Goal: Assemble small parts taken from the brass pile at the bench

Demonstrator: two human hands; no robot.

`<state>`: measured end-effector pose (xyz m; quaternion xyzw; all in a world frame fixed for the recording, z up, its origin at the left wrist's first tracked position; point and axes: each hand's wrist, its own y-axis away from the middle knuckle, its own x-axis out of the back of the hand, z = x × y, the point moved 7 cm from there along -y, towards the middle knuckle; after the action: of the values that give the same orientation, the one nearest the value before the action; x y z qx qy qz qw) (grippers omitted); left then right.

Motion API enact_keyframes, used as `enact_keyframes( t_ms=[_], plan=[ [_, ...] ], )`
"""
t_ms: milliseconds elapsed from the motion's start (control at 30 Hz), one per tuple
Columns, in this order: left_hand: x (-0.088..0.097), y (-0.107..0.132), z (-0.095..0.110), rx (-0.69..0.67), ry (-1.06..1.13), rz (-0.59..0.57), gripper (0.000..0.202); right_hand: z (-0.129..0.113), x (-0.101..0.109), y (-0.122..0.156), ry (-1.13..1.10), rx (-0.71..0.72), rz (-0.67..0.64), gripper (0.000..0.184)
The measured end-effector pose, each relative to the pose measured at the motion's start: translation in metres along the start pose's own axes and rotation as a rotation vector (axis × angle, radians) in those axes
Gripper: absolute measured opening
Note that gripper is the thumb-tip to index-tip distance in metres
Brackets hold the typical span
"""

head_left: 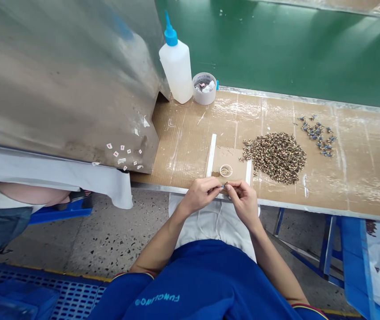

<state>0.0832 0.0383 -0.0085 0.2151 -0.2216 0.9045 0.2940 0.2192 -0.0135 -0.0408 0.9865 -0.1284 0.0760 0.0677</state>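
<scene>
My left hand (203,194) pinches a small blue-ended piece (222,187) at the front edge of the work surface. Close beside it, my right hand (243,200) is closed in a pinch at a tiny dark, brass-coloured part (226,183); the fingertips partly hide it. Just beyond the fingers lies a small white ring (226,170), between two white strips stuck on the cardboard. A large heap of small brass-coloured parts (278,156) is to the right of my hands. Farther right are scattered pieces with blue ends (319,134).
A white bottle (177,66) with a blue nozzle stands at the back, beside a round tub (205,89) holding scraps. A metal housing (76,80) fills the left side. Behind the cardboard-covered bench (370,169) runs a green surface (276,49). Part of another person (33,195) shows at left.
</scene>
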Motion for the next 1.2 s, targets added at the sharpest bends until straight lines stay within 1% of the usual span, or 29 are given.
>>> enact_keyframes(
  t_ms=[167,267,367,467,600,733,867,1033,1133,1200],
  plan=[
    [0.000,0.000,0.000,0.004,-0.012,-0.019,0.024,-0.001,0.000,0.000,0.032,0.033,-0.020,0.024],
    [0.000,0.000,0.003,-0.038,-0.038,-0.005,0.025,-0.004,0.000,0.000,0.084,0.066,-0.019,0.019],
    [-0.001,0.001,0.004,-0.076,-0.093,0.006,0.027,-0.011,-0.001,-0.001,0.152,0.108,-0.026,0.015],
    [-0.003,0.001,0.004,-0.077,-0.139,-0.007,0.030,-0.021,-0.002,-0.001,0.240,0.155,-0.045,0.012],
    [-0.002,0.000,0.005,-0.073,-0.088,-0.037,0.026,-0.029,-0.004,-0.003,0.308,0.185,-0.096,0.011],
    [0.000,-0.001,0.004,-0.058,-0.051,-0.040,0.025,-0.028,-0.006,-0.003,0.296,0.158,-0.131,0.010],
    [-0.001,0.000,0.001,-0.030,-0.034,-0.044,0.027,-0.023,-0.007,-0.002,0.243,0.122,-0.101,0.012],
    [0.001,0.001,0.000,-0.041,0.007,0.001,0.030,-0.016,-0.007,-0.002,0.153,0.072,-0.105,0.016],
    [0.001,0.000,0.001,-0.055,0.020,0.020,0.032,-0.014,-0.007,-0.003,0.123,0.070,-0.116,0.018],
    [0.001,0.000,0.000,-0.049,0.017,0.013,0.033,-0.013,-0.006,-0.003,0.119,0.081,-0.126,0.018]
  ],
)
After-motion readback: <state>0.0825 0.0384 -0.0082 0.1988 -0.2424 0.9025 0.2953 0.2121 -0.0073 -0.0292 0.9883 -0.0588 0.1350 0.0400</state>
